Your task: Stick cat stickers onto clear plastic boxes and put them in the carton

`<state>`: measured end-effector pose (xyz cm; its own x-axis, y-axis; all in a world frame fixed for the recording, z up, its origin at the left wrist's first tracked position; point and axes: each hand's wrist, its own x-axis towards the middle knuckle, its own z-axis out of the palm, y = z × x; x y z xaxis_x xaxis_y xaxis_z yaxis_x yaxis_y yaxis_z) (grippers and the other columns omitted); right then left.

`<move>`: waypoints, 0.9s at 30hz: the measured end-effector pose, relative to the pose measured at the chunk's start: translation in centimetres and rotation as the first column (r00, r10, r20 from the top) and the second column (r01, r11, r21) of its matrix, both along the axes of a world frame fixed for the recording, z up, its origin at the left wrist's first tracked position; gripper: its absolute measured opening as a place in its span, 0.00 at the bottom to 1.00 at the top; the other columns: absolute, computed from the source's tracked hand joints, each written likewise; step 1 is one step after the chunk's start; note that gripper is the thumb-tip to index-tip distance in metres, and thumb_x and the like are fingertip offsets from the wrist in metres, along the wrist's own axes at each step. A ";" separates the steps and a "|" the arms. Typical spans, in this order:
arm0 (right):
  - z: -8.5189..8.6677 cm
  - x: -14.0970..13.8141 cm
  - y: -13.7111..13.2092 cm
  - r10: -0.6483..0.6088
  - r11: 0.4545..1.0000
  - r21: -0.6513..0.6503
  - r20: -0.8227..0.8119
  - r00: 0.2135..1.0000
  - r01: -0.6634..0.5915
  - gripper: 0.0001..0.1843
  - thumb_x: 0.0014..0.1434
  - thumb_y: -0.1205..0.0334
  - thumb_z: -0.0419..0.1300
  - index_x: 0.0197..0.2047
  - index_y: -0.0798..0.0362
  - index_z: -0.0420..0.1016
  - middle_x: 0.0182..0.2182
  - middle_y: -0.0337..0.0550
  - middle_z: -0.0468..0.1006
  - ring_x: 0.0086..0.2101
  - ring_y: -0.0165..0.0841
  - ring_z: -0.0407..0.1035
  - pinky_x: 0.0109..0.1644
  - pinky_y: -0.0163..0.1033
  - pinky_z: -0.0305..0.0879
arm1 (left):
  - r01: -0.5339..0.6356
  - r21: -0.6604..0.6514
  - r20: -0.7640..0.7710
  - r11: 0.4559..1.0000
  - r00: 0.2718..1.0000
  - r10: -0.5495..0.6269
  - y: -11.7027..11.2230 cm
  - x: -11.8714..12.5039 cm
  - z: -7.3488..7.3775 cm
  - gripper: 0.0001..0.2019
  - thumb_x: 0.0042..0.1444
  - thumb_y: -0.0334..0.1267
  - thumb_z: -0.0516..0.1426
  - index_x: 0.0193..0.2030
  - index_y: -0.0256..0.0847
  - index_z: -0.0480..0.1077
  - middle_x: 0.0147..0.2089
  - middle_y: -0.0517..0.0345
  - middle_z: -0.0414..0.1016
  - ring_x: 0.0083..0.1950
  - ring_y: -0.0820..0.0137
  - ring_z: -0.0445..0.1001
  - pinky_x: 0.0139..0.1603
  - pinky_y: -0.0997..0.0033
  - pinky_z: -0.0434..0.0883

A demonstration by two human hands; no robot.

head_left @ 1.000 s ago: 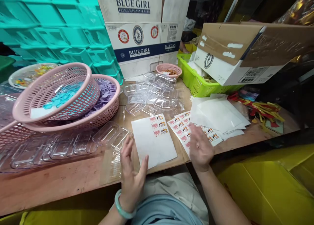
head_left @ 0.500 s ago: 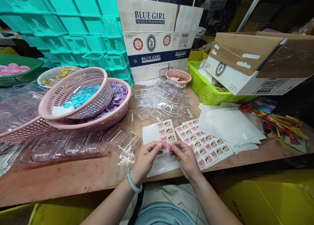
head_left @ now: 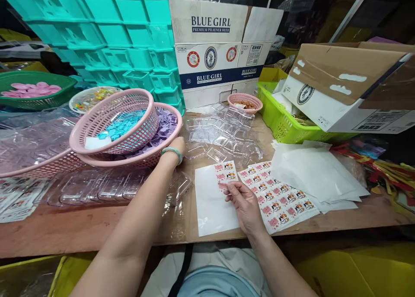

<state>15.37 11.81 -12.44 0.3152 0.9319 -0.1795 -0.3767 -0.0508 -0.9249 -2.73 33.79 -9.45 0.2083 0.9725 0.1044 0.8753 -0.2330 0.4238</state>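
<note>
My right hand (head_left: 244, 206) pinches a small red sticker (head_left: 223, 186) at the lower edge of the printed part of a white sticker sheet (head_left: 212, 202). A second sheet full of stickers (head_left: 275, 195) lies just to its right. My left hand (head_left: 177, 146), with a green bangle on the wrist, reaches forward to the rim of the lower pink basket (head_left: 142, 158), which holds purple pieces. Its fingers are mostly hidden behind the wrist. A smaller pink basket (head_left: 129, 111) with blue pieces sits tilted inside it.
Clear plastic boxes (head_left: 223, 132) are piled behind the sheets, and more (head_left: 97, 186) line the table's left. Blank white sheets (head_left: 311, 171) lie right. A green crate (head_left: 285, 124), cardboard boxes (head_left: 214, 50) and teal crates (head_left: 113, 33) stand at the back.
My left hand let go of the sticker and reached forward-left to the pink basket. My right hand stayed at the sheet, still pinching the sticker. The view shifted slightly left.
</note>
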 end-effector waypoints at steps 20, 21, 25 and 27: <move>0.4 -0.2 1.3 -0.469 0.854 0.500 0.619 0.630 0.145 0.40 0.59 0.67 0.58 0.68 0.41 0.42 0.34 0.37 0.69 0.36 0.31 0.68 0.46 0.42 0.68 | 0.548 -0.304 0.942 0.779 0.293 0.161 -19.7 1.3 -1.0 0.27 0.56 0.45 0.60 0.61 0.47 0.58 0.66 0.46 0.61 0.62 0.57 0.66 0.54 0.57 0.72; 0.0 0.0 0.9 -0.475 0.852 0.503 0.626 0.619 0.146 0.40 0.59 0.67 0.58 0.68 0.41 0.42 0.34 0.37 0.69 0.36 0.31 0.68 0.46 0.42 0.68 | 0.623 -0.358 0.934 0.696 0.250 0.256 -19.7 1.2 -1.2 0.26 0.58 0.46 0.58 0.61 0.47 0.59 0.67 0.45 0.61 0.63 0.56 0.66 0.52 0.58 0.73; -0.5 1.7 -1.2 -0.311 0.919 0.395 0.698 0.645 0.014 0.42 0.57 0.62 0.63 0.67 0.39 0.45 0.45 0.43 0.71 0.43 0.34 0.69 0.51 0.45 0.67 | 0.705 -0.401 0.910 0.585 0.231 0.346 -19.4 0.7 -2.5 0.23 0.56 0.43 0.61 0.58 0.47 0.64 0.66 0.46 0.63 0.63 0.54 0.65 0.51 0.59 0.73; 0.2 2.8 -2.3 -0.166 0.950 0.303 0.704 0.690 -0.080 0.43 0.53 0.56 0.67 0.66 0.40 0.50 0.58 0.48 0.63 0.56 0.39 0.62 0.58 0.47 0.63 | 0.689 -0.390 0.919 0.611 0.254 0.300 -19.1 0.5 -3.2 0.25 0.53 0.40 0.63 0.58 0.46 0.66 0.64 0.47 0.65 0.64 0.54 0.64 0.55 0.57 0.71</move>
<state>18.22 9.48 -12.26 0.2720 0.8803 0.3888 0.4091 0.2599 -0.8747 -2.23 14.65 -12.60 0.6526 0.7328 -0.1929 -0.2254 0.4308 0.8739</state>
